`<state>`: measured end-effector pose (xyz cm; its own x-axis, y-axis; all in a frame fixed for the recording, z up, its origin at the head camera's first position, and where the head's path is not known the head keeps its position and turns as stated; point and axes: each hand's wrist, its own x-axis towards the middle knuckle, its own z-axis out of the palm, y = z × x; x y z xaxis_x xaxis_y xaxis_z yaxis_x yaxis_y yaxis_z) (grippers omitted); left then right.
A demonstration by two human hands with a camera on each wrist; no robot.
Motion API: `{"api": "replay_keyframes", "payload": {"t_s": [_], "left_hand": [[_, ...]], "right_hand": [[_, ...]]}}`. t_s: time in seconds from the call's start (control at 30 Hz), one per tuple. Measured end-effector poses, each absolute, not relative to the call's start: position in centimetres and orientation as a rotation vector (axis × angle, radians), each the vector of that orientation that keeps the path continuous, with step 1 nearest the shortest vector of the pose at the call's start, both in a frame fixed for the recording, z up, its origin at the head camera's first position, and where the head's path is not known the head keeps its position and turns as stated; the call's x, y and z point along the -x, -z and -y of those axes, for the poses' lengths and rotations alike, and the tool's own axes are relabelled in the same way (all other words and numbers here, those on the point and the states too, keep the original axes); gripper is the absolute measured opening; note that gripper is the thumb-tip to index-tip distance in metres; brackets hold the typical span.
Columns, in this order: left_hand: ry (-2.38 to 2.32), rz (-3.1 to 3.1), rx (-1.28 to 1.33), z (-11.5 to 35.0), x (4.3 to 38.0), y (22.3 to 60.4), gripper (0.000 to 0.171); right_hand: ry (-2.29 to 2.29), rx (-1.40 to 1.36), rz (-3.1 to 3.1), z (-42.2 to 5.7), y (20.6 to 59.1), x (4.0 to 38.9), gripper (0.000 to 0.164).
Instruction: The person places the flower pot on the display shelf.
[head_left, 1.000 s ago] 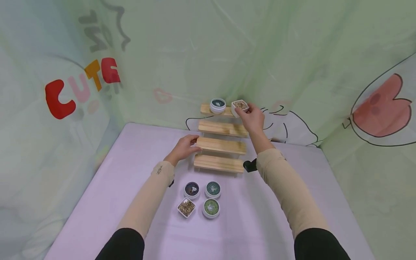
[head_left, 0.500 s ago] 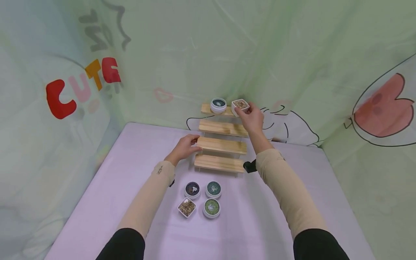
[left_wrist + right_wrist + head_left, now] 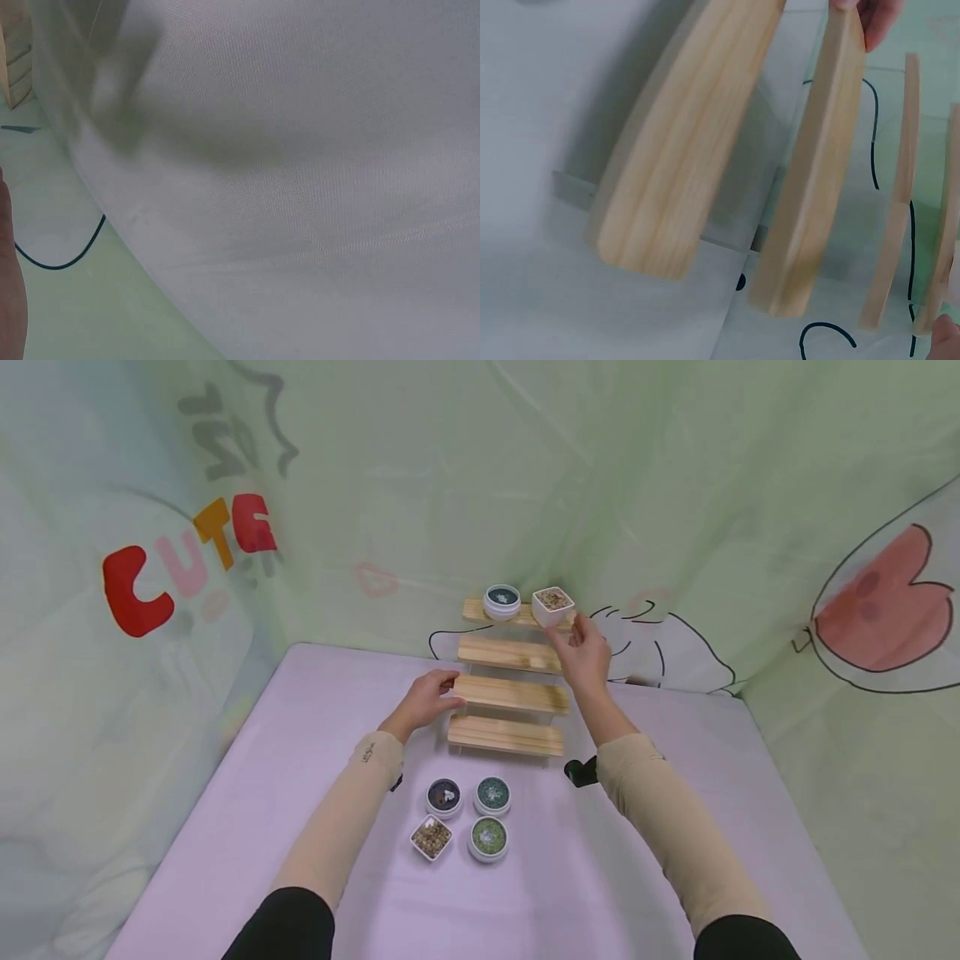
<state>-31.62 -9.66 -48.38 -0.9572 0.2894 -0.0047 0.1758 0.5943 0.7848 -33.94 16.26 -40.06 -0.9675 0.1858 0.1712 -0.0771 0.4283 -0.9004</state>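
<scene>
Gravel, or something grain-like, fills a square white pot in the head view, which I see at the right end of the top step of a wooden stand. The right hand is nearer: the pot lies just beyond its fingertips, slightly to their left. Thumb and fingers are parted, not wrapped round it; I cannot tell whether a tip touches. The pot shows no long axis; the steps run crosswise to that hand. Past the pot, farther left of this grip, stands a round white pot. The left hand pinches the left end of the second step up, well apart from the square pot.

In the left wrist view I get a sliver of left hand, its grip hidden, and no pot.

In the right wrist view I find a right fingertip just beside a white slice of the square pot.
</scene>
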Motion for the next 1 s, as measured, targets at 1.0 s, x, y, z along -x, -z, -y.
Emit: {"api": "replay_keyframes", "payload": {"t_s": [1.0], "left_hand": [[-1.363,-2.671,-0.394,9.8,31.9,49.2,0.066]], "right_hand": [[-1.677,-0.206,2.705,-16.4,48.4,20.6,0.068]]}}
